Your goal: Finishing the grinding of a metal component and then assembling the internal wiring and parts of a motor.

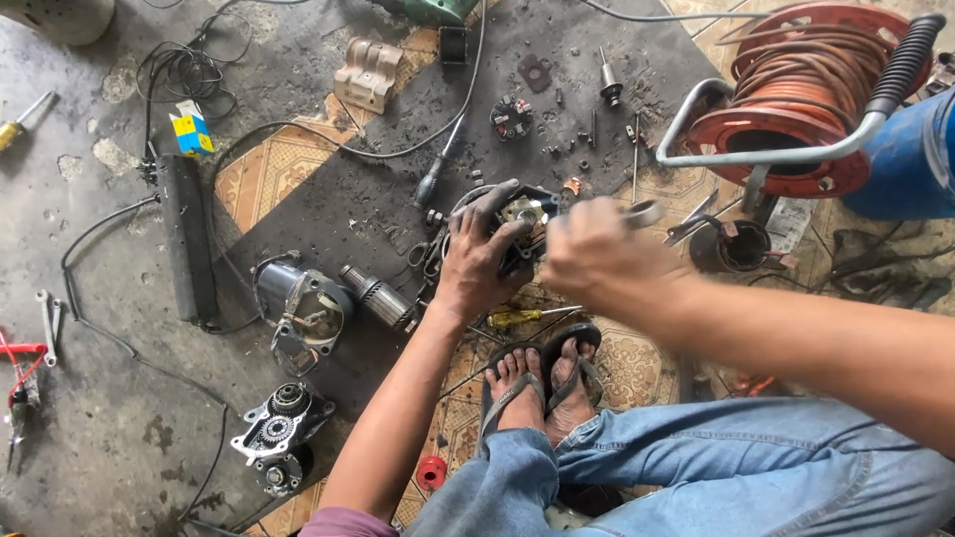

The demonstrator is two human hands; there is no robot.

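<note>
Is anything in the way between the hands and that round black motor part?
Nothing visible is. The left hand already grips the round black motor part from its near side, and the right hand is right against it, holding a metal tool at its top. No loose parts sit between them.

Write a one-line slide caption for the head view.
Seated on the floor, left hand steadies a dark motor housing while right hand works a metal tool on it, loose parts around.

I saw a dirty grey concrete floor with dark stains. A dark mat lay over yellow patterned tiles. Daylight fell on it all. An orange hose reel stood nearby.
</note>
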